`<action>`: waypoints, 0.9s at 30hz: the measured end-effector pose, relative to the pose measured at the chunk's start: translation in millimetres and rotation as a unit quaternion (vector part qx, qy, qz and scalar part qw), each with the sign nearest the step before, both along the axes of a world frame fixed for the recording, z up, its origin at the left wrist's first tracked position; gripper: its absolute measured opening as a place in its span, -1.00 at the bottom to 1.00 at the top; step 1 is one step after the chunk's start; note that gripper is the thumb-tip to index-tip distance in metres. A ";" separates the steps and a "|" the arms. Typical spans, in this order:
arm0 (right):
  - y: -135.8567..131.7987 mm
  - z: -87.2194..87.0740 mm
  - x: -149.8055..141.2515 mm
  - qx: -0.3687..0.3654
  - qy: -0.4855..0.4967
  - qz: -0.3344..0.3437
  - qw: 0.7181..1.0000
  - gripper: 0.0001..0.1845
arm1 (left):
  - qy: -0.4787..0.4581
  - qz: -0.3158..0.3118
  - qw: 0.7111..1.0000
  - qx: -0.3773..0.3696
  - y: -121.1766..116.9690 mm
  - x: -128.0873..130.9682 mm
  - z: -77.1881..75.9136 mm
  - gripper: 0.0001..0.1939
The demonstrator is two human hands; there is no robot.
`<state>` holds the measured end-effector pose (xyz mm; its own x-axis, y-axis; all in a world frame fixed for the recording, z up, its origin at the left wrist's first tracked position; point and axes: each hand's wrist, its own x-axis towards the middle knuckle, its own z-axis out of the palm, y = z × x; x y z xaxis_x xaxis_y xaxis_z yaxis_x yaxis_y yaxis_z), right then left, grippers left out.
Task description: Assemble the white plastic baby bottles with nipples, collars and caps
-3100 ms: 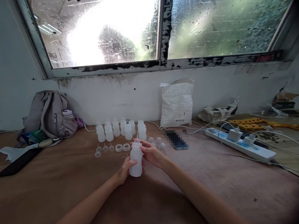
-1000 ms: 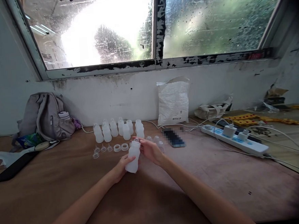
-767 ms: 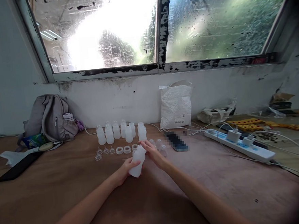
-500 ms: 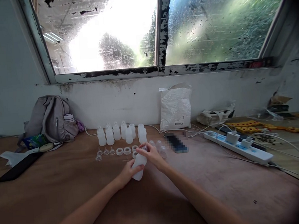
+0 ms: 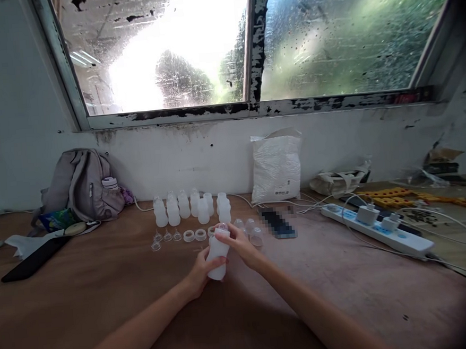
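A white bottle (image 5: 218,254) is being held at a tilt over the table (image 5: 364,282), in front of the white package (image 5: 277,168) and to its left, with the neck end leaning toward the package's side. The bottle's body is being gripped by the left hand (image 5: 202,271), its thumb being laid across the front, while the neck is being enclosed by the fingers of the right hand (image 5: 238,241). Whether the base is being supported by the table cannot be told. To the left of the package, upright bottles (image 5: 174,211) are standing near the wall (image 5: 168,158); farther forward on that side, clear teats (image 5: 167,236) and white rings (image 5: 189,236) are lying, one ring being partly hidden by the held bottle. Clear covers (image 5: 255,236) are standing forward and left of the package, a phone (image 5: 277,223) is lying in front of it, and a power strip (image 5: 376,229) is lying to its right.
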<state>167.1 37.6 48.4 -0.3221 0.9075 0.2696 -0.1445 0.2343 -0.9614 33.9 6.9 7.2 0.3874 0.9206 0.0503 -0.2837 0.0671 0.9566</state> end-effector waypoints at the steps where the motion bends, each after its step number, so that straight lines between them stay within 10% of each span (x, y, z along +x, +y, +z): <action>1: -4.2 4.2 0.5 -0.030 0.017 0.049 0.998 -0.66 | -0.032 -0.038 0.998 -0.023 -2.3 -1.1 0.8 -0.67; 6: -15.9 11.3 -2.4 -0.111 -0.019 0.130 0.985 -0.61 | -0.043 -0.165 0.981 -0.086 -8.7 -3.5 3.6 -0.66; 13: -6.9 -3.2 -8.5 0.087 -0.105 -0.132 0.982 -0.80 | 0.080 0.092 0.992 -0.042 -7.3 23.0 1.7 -0.81; 21: -16.7 17.0 0.0 -0.119 0.071 0.160 0.977 -0.72 | -0.081 -0.230 0.958 -0.149 -12.9 8.2 9.7 -0.74; 27: -8.8 5.4 -10.6 -0.071 0.062 0.034 0.995 -0.86 | 0.033 0.004 0.998 -0.048 -12.0 20.4 7.4 -0.87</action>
<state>156.5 28.9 53.8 -0.3561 0.9165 0.1822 -0.2745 0.0838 -0.9579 54.3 -5.0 14.6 0.3799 0.9228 -0.0642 -0.2219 0.1583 0.9621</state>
